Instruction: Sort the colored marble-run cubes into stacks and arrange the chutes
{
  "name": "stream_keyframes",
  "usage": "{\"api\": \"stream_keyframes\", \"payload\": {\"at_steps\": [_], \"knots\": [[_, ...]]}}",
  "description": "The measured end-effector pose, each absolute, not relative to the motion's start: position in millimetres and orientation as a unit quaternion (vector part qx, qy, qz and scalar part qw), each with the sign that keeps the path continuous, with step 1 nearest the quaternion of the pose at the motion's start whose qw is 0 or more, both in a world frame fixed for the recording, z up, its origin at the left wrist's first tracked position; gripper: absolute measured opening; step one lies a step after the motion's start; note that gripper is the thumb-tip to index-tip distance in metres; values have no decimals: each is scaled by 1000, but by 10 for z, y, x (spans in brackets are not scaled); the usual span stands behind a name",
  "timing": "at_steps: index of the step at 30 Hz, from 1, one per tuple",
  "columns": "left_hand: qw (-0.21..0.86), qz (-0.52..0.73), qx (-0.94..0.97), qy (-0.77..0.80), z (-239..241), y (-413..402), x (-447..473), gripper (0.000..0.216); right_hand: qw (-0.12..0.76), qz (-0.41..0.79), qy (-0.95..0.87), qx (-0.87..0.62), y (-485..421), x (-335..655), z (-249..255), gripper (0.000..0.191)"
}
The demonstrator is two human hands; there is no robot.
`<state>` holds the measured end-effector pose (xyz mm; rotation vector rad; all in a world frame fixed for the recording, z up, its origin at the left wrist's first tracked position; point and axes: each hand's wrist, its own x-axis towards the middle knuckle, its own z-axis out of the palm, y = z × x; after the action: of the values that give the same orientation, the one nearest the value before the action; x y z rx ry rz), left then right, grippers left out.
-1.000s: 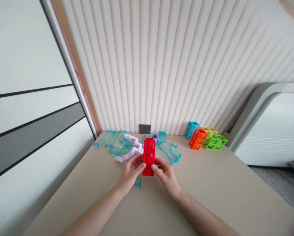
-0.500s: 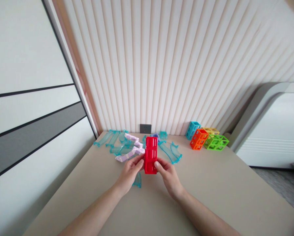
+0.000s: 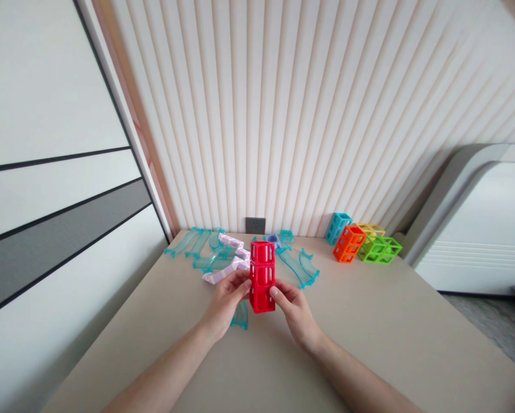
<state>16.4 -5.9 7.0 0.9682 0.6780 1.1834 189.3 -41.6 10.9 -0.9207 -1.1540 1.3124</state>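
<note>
A tall red open-frame block tower (image 3: 262,276) is held upright just above the beige table (image 3: 369,344). My left hand (image 3: 227,299) grips its lower left side with thumb and fingers. My right hand (image 3: 295,307) pinches its lower right side. A small teal curved track piece (image 3: 240,316) lies on the table under my left hand. Behind the tower lie several clear teal track pieces (image 3: 298,265) and a white-and-lilac zigzag piece (image 3: 229,265).
At the back right of the table stand teal (image 3: 337,227), orange (image 3: 347,244), yellow (image 3: 371,229) and green (image 3: 380,249) frame cubes. A grey wall socket (image 3: 254,225) sits at the table's back edge. A white cabinet (image 3: 476,229) stands to the right.
Both hands have turned the red tower, so it now shows a corner and two faces instead of one flat face. It stays at about the same spot.
</note>
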Motion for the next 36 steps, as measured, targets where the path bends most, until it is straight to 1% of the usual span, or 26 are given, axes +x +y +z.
{"api": "stream_keyframes", "payload": {"at_steps": [3,6,8,10,13,17,21,25,32,36], "knots": [[624,551,451,321,103,-72,148,39,568,548,-468,-396,-409,1873,69,48],[614,558,452,328,127,-74,125,53,562,541,-474,-408,-389,1867,-26,49],[612,560,453,327,129,-70,115,56,553,521,-495,-421,-376,1872,-97,52],[603,561,461,330,127,-66,112,52,537,490,-530,-436,-373,1879,-138,54],[598,556,471,333,134,-67,117,45,510,434,-585,-458,-391,1889,-112,51],[622,537,465,330,155,-85,131,44,532,386,-591,-467,-407,1910,2,48],[643,504,476,325,142,-108,138,49,569,392,-558,-459,-398,1934,83,47],[659,483,494,298,131,-122,132,50,586,415,-528,-453,-402,1926,120,46],[649,476,506,309,152,-128,139,45,587,424,-525,-447,-412,1897,133,48],[651,466,511,313,144,-132,128,45,580,398,-547,-455,-423,1922,128,45]]}}
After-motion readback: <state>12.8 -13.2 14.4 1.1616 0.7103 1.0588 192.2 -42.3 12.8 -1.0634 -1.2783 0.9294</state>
